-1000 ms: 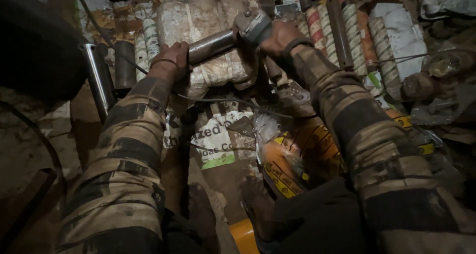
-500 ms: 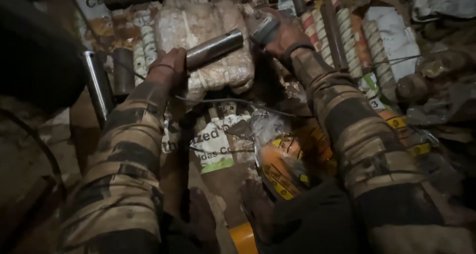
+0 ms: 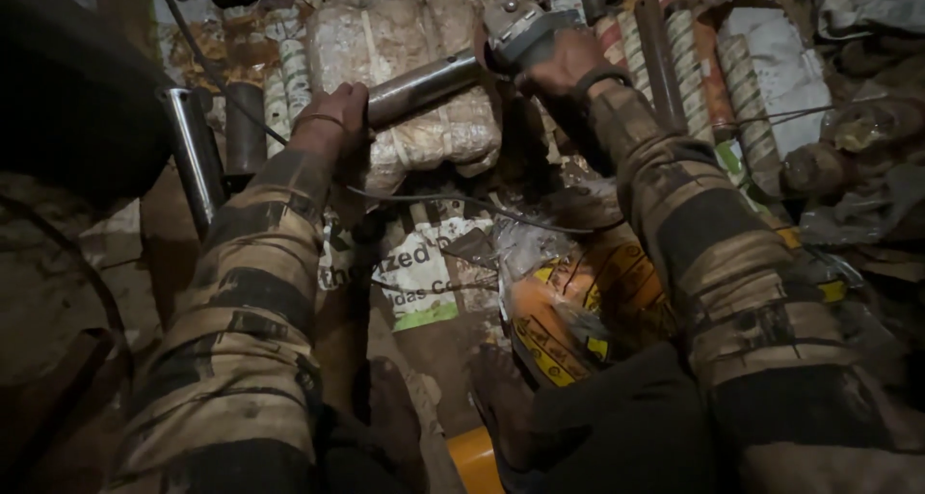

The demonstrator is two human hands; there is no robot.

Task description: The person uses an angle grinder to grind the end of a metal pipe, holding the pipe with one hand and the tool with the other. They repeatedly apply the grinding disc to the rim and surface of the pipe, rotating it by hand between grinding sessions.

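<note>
My left hand (image 3: 330, 120) grips the near end of a short steel pipe (image 3: 424, 86) that lies tilted across a dirty pale sack (image 3: 405, 46). My right hand (image 3: 562, 62) is closed around the body of a grey angle grinder (image 3: 515, 24), whose head sits at the pipe's far end. Both arms wear grimy striped sleeves. A thin dark cable (image 3: 453, 200) runs below the sack. The grinder's disc is hidden behind the tool and pipe.
Another shiny steel tube (image 3: 196, 161) stands at the left beside a dark rusty one (image 3: 245, 128). Printed sacks and wrappers cover the ground, with an orange and yellow bag (image 3: 568, 311) near my knees. Rusty metal parts (image 3: 819, 166) and wires lie at the right.
The hands, pipe and grinder have shifted slightly up in view. The grip of both hands is unchanged.
</note>
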